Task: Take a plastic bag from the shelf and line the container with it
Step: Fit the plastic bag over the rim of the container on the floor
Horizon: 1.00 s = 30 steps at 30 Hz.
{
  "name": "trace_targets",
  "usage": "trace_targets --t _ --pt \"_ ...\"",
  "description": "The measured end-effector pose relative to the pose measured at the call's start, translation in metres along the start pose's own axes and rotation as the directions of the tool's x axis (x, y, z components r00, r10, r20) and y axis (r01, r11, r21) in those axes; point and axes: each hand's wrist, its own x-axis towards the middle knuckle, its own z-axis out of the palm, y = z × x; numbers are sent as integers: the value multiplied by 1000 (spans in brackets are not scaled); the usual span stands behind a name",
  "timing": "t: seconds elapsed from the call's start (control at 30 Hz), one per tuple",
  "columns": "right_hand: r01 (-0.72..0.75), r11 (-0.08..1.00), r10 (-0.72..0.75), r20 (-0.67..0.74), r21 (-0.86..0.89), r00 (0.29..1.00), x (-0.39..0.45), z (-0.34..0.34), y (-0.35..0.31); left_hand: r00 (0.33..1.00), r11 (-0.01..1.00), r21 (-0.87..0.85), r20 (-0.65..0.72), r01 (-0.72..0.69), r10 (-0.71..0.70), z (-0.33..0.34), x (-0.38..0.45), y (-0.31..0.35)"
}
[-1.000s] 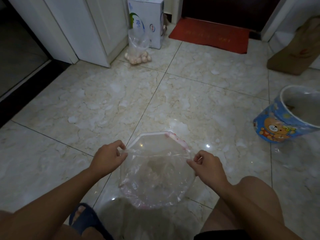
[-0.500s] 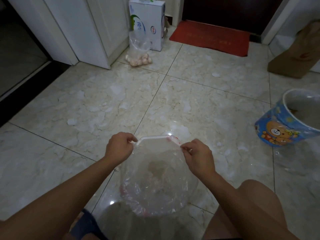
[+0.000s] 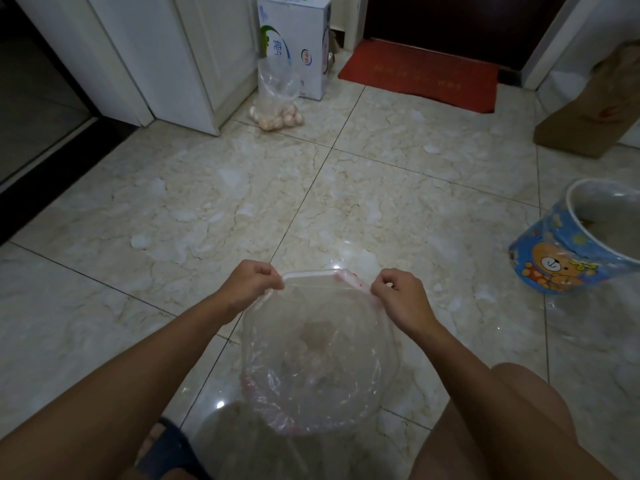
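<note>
A small white container with a pink-marked rim [image 3: 311,274] stands on the tiled floor between my knees. A clear plastic bag [image 3: 311,362] hangs inside it, its mouth spread over the near and side rim. My left hand [image 3: 252,280] pinches the bag's edge at the far-left corner of the rim. My right hand [image 3: 398,293] pinches the bag's edge at the far-right corner. The far rim between my hands shows bare white plastic.
A blue cartoon-bear bin [image 3: 571,247] lined with clear plastic stands at the right. Far back are a clear bag of eggs [image 3: 277,109], a white carton [image 3: 294,43], a red doormat [image 3: 419,74] and a brown paper bag [image 3: 588,116]. White cabinet doors stand at the back left.
Both hands have slid forward along the rim from its sides to the far corners, drawing the bag's edge with them. The camera has tilted a little lower.
</note>
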Motion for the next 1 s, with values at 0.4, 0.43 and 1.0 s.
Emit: trace_targets --t 0.4,0.43,1.0 --pt "154 965 -125 144 -213 982 11 0 2 997 999 35 -80 -18 21 -1 12 0" --pt "142 965 -120 110 -220 987 12 2 3 996 999 36 -90 -24 27 0 12 0" --pt "-234 968 219 148 88 964 48 7 19 997 991 110 -28 71 -68 6 36 -1"
